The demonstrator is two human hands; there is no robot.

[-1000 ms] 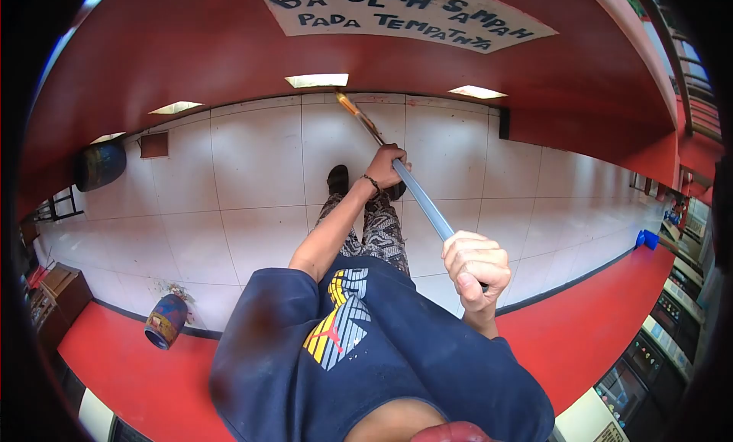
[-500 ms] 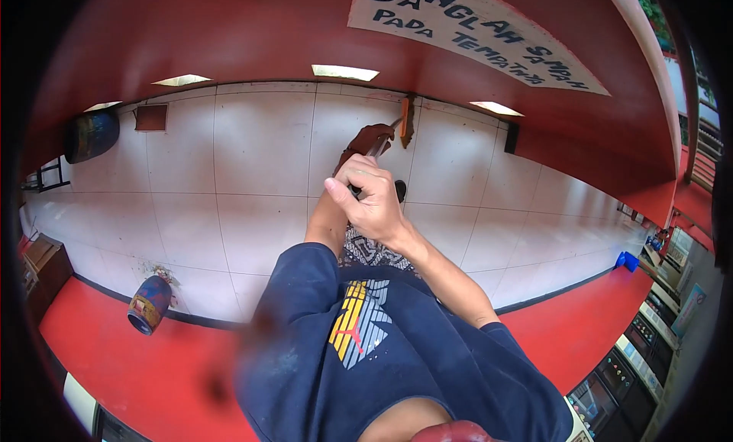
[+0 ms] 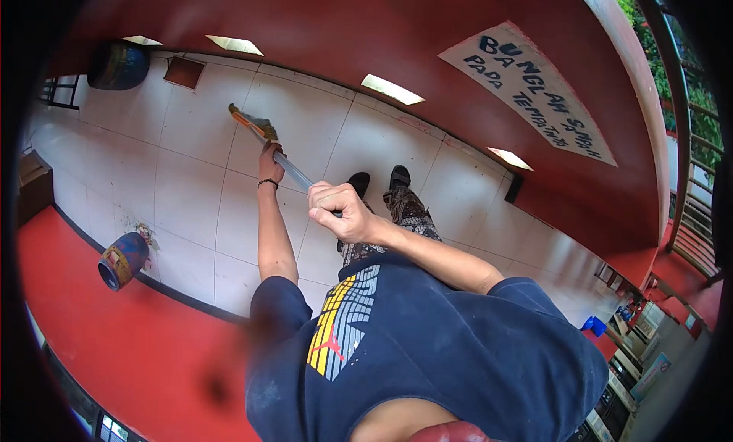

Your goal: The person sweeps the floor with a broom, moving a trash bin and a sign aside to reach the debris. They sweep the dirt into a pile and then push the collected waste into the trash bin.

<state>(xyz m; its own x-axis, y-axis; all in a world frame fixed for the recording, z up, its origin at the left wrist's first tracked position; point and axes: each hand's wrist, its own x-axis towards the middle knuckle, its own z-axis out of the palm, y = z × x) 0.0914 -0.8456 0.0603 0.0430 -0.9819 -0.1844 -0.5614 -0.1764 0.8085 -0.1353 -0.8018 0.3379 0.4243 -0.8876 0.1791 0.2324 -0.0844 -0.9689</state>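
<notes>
A broom (image 3: pixel 292 172) with a grey handle and an orange head slants across the view. Its dark, greenish-brown bristles are at the white tiled floor (image 3: pixel 195 156), up and to the left of my feet. Low on the handle, close to the head, my left hand (image 3: pixel 270 163) is wrapped around it, with a dark bracelet on that wrist. My right hand (image 3: pixel 341 211) is closed in a fist around the handle's upper end, in front of my body.
A red wall with a lettered sign (image 3: pixel 527 91) and light openings (image 3: pixel 392 89) runs along the far side. A dark barrel (image 3: pixel 118 65) stands at the upper left, near a brown square (image 3: pixel 184 72). A painted pot (image 3: pixel 123 259) sits by the red ledge (image 3: pixel 145 343).
The broom head has swung from beside the far wall to the left across the floor, my left hand moving with it. My view has turned, and both feet now show.
</notes>
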